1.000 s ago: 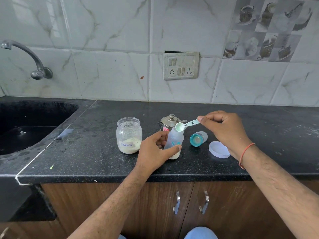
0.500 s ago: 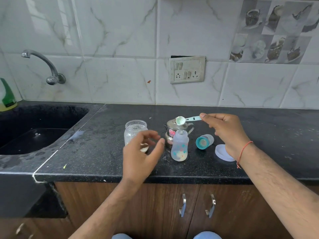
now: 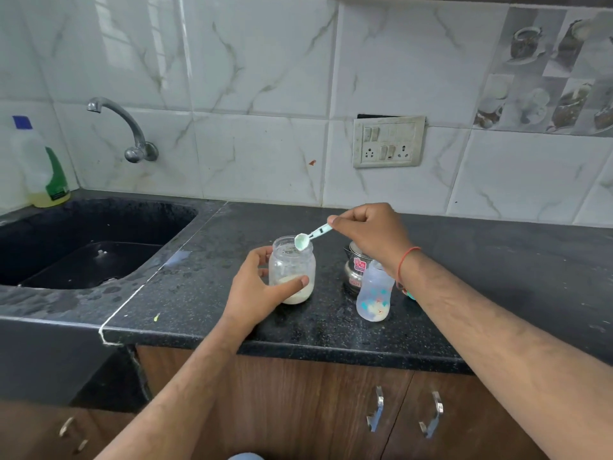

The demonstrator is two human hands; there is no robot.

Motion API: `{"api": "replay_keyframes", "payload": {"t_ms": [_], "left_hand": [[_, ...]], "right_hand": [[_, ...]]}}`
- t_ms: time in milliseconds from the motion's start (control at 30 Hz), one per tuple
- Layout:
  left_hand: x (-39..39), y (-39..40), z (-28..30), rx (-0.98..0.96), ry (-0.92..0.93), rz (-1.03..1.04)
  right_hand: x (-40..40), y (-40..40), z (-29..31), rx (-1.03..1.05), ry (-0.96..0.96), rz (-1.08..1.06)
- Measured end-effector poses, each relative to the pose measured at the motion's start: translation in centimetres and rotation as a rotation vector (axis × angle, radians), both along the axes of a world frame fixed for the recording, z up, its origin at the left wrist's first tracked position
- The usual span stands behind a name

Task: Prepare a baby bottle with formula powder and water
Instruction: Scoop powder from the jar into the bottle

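Head camera looks down, close, over the countertop (image 3: 331, 323).

Black speckled counter (image 3: 481, 277) with formula jar (image 3: 292, 270), baby bottle (image 3: 374, 295), steel pot (image 3: 354, 272).

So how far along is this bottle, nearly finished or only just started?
Early to midway, I'd say. Done: the jar is open and the baby bottle stands uncapped with some powder in its bottom. In hand: the left hand steadies the jar while the right hand holds the scoop at its mouth. Left: water isn't visibly in the bottle, and it has no cap.
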State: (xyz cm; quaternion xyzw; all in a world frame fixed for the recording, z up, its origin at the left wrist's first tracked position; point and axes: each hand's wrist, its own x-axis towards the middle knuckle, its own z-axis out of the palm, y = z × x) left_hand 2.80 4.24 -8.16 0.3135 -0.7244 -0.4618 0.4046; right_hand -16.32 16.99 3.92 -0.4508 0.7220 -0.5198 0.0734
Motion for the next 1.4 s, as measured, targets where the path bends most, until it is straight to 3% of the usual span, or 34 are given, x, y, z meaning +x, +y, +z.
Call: {"api": "replay_keyframes", "payload": {"t_ms": [233,500,767,1033,1100,1200,1267,1400], "left_hand": [[0.1,-0.3,-0.2,0.017,0.019,-0.01],[0.2,-0.2,-0.1,0.019,0.027,-0.027],[0.0,-0.7,-0.5,0.03,0.042,-0.024],[-0.6,-1.1,-0.4,0.01,0.023,0.013],[-0.5,-0.5,0.0,-0.124,0.031,0.103],[-0.4,1.5,0.9,-0.534,0.169,0.208],[-1.1,3.1,1.5,-0.657,0.191,0.155],[-4.4,5.5,1.8,-0.333,0.07,-0.235]], "right_hand": [[1.1,-3.9,-1.5,0.235,0.38,-0.017],[1.4,-4.0,-0.5,0.227,0.441,0.02],[-1.5,0.3,0.5,0.043,0.318,-0.07],[-5.3,7.2,-0.7,-0.013,0.173,-0.138],[-6.1,8.5,-1.3,-0.018,0.114,-0.156],[-7.5,9.9,-2.2,-0.005,0.019,-0.179],[-8.1,10.2,-2.6,0.021,-0.065,-0.19],[-8.8,9.4,-3.2,0.1,-0.243,-0.18]]}}
